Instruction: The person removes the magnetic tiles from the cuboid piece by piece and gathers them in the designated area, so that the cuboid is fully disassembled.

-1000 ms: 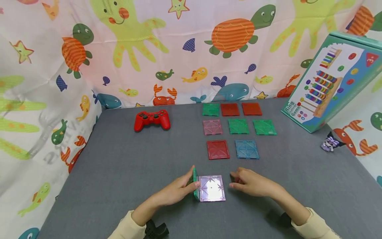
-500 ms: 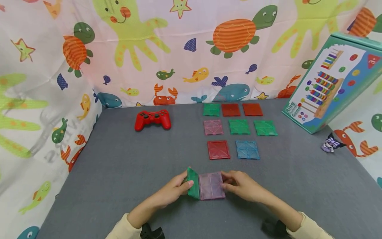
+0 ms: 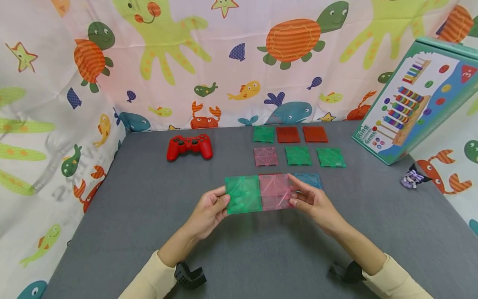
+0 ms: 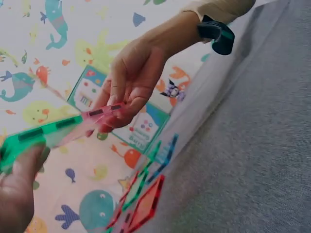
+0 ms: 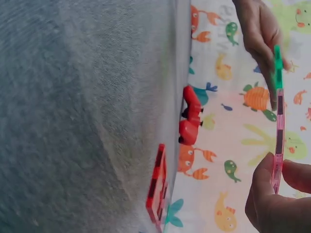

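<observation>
A see-through green square magnetic tile [image 3: 243, 194] and a pink magnetic tile [image 3: 275, 192] are joined edge to edge, held up off the table. My left hand [image 3: 210, 211] pinches the green tile's outer edge, thumb in front. At the other end my right hand [image 3: 314, 204] pinches the pink tile between thumb and fingers. The right wrist view shows the green tile [image 5: 278, 67] and pink tile [image 5: 279, 131] edge-on in one straight line. Behind the pair, a blue tile [image 3: 309, 180] is partly covered, and a red tile is almost wholly hidden.
Several flat tiles lie in rows at the back, among them a green tile [image 3: 263, 134] and a red tile [image 3: 315, 134]. A red game controller [image 3: 189, 147] sits back left. At the right stand a Ring Game box [image 3: 414, 101] and a small figurine [image 3: 413, 177].
The green tile has swung from a steep angle to level with the pink one. My right hand has taken hold of the pink tile, and both hands have raised the pair off the table.
</observation>
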Available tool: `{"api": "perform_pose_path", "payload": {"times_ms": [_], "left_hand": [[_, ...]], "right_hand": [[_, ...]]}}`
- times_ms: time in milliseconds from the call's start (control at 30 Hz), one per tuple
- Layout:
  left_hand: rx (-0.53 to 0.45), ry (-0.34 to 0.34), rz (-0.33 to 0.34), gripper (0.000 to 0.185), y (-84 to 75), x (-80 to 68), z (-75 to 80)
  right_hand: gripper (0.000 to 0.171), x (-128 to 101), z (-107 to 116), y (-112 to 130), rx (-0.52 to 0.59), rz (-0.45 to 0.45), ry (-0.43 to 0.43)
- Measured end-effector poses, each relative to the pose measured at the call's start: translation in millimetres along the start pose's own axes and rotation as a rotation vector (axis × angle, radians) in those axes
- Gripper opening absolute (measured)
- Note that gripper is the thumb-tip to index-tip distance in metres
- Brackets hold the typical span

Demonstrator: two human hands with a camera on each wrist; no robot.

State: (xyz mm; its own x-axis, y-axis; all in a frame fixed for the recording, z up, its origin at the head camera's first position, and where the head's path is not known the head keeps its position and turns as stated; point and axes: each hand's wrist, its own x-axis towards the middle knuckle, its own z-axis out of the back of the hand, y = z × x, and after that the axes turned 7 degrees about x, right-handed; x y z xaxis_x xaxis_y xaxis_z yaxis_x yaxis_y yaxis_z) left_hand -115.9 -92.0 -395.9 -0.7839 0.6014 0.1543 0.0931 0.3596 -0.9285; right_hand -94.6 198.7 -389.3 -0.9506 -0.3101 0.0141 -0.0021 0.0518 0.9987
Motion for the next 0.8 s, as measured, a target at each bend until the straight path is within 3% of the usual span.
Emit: {"api": "perform_pose_path", "payload": {"times_ms": [67,167,400,600,700,800], "left_hand": [[-0.021,-0.046,0.003,0.021,-0.1,4.9,-1.4],[-0.020,-0.120,0.034,0.027,1.8,10.7,-2.1],[0.038,-0.310,0.179,0.042,11.5,21.2,-0.9],[0.038,-0.352,0.230,0.041,18.0,24.8,-1.9],[0.044,-0.365,0.234,0.040,18.3,24.6,-0.6],[0.051,-0.379,0.236,0.039,18.0,23.9,1.1]], "right_hand": [[0.063,0,3,2,0.033,0.033,-0.007],[0.062,1,8,3,0.041,0.070,-0.026],[0.054,4,21,1,0.045,0.052,-0.111],[0.046,2,39,1,0.086,0.041,-0.136],[0.036,-4,63,3,0.176,0.021,-0.181],[0.028,-13,97,7,0.337,-0.046,-0.267]]}}
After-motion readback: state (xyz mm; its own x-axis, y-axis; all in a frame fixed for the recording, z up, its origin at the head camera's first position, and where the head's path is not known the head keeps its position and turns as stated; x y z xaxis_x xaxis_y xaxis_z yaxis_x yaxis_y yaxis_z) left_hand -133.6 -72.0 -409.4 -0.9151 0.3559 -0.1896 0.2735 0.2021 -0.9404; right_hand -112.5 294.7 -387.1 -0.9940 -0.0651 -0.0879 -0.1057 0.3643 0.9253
